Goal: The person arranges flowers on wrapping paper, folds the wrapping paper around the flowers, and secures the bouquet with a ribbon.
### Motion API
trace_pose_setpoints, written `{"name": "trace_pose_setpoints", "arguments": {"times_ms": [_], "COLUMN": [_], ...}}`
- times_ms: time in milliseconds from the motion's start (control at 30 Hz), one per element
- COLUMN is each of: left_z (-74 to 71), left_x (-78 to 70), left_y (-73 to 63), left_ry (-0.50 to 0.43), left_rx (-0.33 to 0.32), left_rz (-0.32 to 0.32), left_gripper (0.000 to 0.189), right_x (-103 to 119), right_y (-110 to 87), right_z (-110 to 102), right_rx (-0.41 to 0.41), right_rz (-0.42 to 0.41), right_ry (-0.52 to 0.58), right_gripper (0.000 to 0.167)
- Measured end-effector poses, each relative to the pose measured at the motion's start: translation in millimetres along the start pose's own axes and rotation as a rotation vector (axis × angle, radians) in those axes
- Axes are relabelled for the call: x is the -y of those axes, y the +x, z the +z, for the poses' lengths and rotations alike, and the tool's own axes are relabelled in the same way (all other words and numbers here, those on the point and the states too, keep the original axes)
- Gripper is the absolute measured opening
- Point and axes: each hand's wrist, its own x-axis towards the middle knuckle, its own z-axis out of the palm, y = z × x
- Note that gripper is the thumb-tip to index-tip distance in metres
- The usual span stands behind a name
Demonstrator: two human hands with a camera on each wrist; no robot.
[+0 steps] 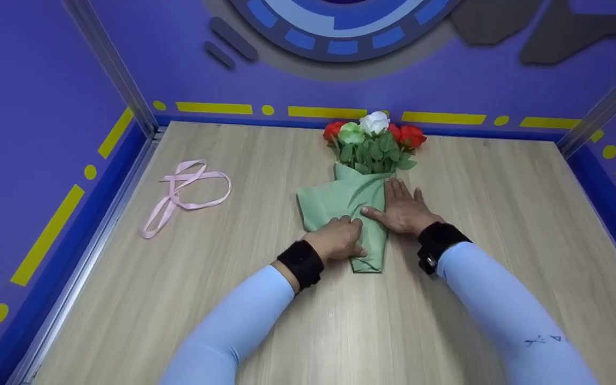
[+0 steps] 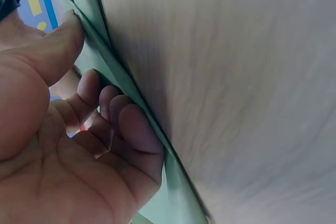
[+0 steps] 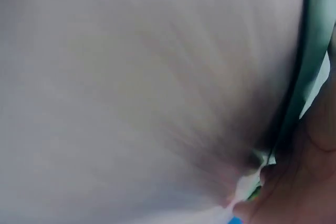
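A bouquet of red, white (image 1: 375,123) and pale green roses with leafy stems (image 1: 375,151) lies in green wrapping paper (image 1: 335,198), blooms toward the back wall. My left hand (image 1: 336,239) rests on the lower part of the wrapping. Its bent fingertips (image 2: 139,124) press a fold of the paper, and the thumb lies on the paper apart from them. On the right side, my right hand (image 1: 407,213) lies flat with straight fingers along the wrapping's edge, its thumb over the paper. The right wrist view shows only part of this hand (image 3: 302,187) beside the green edge.
A looped pink ribbon (image 1: 174,198) lies on the left side of the wooden table (image 1: 222,299). Blue panels with yellow marks enclose the table at the back (image 1: 286,80) and both sides, with metal posts (image 1: 121,69) at the corners.
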Motion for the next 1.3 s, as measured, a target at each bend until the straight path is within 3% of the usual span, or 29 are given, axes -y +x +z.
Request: {"name": "trace_pose_setpoints", "arguments": {"times_ms": [233,333,567,700,833,1000,1100,1167,1233,1300], "left_z": [-2.1,-3.3,0.5,2.1,2.4,2.3,2.2,1.9,2.0,1.9], "left_x": [4.6,4.8,0.3,-1.7,-2.4,-2.8,-2.9,-2.3,-1.3,0.4], "left_y": [-0.7,-0.7,1.6,2.0,2.4,2.2,1.9,1.5,1.0,0.6], "left_ry": [-0.003,0.006,0.023,0.008,-0.008,-0.008,-0.005,-0.006,-0.005,0.003], "left_rx": [-0.022,-0.019,-0.032,-0.027,-0.022,-0.033,-0.046,-0.05,-0.05,-0.046], "left_rz": [-0.014,-0.022,0.013,0.005,-0.015,-0.006,0.008,0.014,0.015,0.008], "left_gripper": [0.062,0.065,0.061,0.058,0.059,0.056,0.055,0.054,0.055,0.056], "right_x": [6.4,5.0,-15.9,-24.7,-32.6,-45.8,-50.1,-48.3,-41.5,-31.3], "right_y": [-35.1,-40.1,-18.6,-5.2,6.4,11.6,5.8,-0.7,-7.5,-12.7], "right_z": [7.9,8.8,-4.7,-14.5,-22.7,-26.6,-25.1,-22.0,-17.2,-10.9], "right_rx": [-0.005,-0.015,-0.042,-0.009,-0.041,-0.195,-0.292,-0.363,-0.407,-0.386], "right_rz": [-0.197,-0.266,-0.275,-0.246,-0.209,-0.095,-0.043,-0.083,-0.184,-0.294], "right_ry": [-0.044,-0.053,-0.071,-0.053,-0.041,-0.137,-0.142,-0.098,-0.041,0.014], "right_gripper": [0.139,0.139,0.138,0.14,0.119,0.068,0.053,0.05,0.047,0.05]}}
